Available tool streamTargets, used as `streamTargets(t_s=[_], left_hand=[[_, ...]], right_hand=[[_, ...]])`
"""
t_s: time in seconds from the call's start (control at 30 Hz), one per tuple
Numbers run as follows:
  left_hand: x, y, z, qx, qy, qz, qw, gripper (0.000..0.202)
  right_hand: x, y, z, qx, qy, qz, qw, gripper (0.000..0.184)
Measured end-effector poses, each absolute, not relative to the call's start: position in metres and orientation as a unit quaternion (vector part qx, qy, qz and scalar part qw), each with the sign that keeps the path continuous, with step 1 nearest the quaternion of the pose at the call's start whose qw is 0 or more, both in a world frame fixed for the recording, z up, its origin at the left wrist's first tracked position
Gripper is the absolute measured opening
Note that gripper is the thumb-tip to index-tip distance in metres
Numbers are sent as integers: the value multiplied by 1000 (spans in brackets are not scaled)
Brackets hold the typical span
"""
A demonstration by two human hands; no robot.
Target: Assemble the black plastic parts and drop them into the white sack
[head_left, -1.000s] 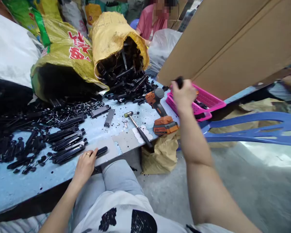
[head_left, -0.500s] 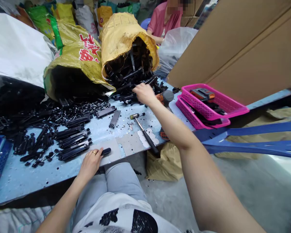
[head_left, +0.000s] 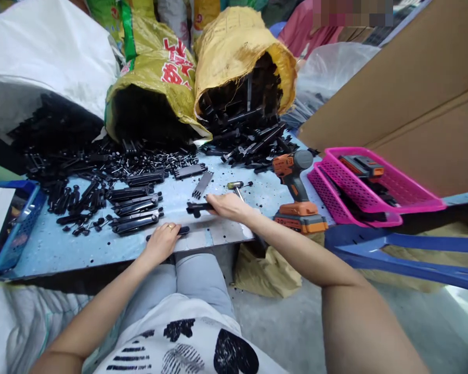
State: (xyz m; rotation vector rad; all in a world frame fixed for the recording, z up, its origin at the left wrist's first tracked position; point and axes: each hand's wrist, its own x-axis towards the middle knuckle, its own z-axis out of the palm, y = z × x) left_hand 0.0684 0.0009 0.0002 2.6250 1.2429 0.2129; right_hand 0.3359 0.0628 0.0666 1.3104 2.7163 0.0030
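Observation:
My left hand (head_left: pixel 164 241) is closed over a long black plastic part (head_left: pixel 184 230) lying at the table's front edge; one end sticks out to the right of the fingers. Just above it, my right hand (head_left: pixel 229 206) pinches a second black part, a notched strip (head_left: pixel 198 208) pointing left. Behind my right hand lies a hammer (head_left: pixel 237 185), its handle partly covered by my forearm. A flat grey toothed plate (head_left: pixel 203 184) rests beyond the strip, beside another such plate (head_left: pixel 190 171). Left of my hands, several assembled black pieces (head_left: pixel 137 221) lie in a row.
An orange cordless drill (head_left: pixel 292 179) stands at the right, near stacked pink baskets (head_left: pixel 374 182) holding a battery. Open sacks, one green-yellow (head_left: pixel 152 67) and one orange (head_left: pixel 234 47), spill black parts at the back. A blue basket (head_left: pixel 27 228) is left; a blue plastic stool (head_left: pixel 413 259) stands right.
My right hand has come back from the heap by the orange sack towards my left hand, now with a notched black strip. My left hand stays on its part. The view has shifted.

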Motion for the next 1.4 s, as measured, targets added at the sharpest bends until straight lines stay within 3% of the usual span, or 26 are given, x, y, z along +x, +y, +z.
streamTargets(t_s=[0.2, 0.43, 0.63, 0.83, 1.07, 1.17, 1.27, 1.4], left_hand=[[67, 9, 6, 891, 420, 66, 162, 29], [78, 10, 18, 880, 430, 28, 199, 39], [82, 9, 21, 884, 432, 32, 177, 70], [73, 5, 16, 878, 434, 104, 171, 44], [80, 4, 14, 889, 417, 92, 165, 50], [97, 49, 22, 904, 393, 96, 137, 50], [115, 131, 31, 855, 499, 106, 91, 38], [128, 227, 32, 842, 536, 11, 54, 38]], right_hand=[[320, 1, 49, 414, 903, -73, 87, 46], [306, -11, 24, 389, 914, -89, 77, 32], [298, -19, 30, 438, 894, -75, 62, 34], [289, -20, 51, 449, 892, -40, 31, 30], [299, -11, 29, 447, 894, -26, -4, 33], [312, -12, 6, 455, 889, -40, -38, 36], [322, -13, -3, 441, 892, -74, -57, 36], [330, 16, 10, 469, 870, -110, -107, 35]])
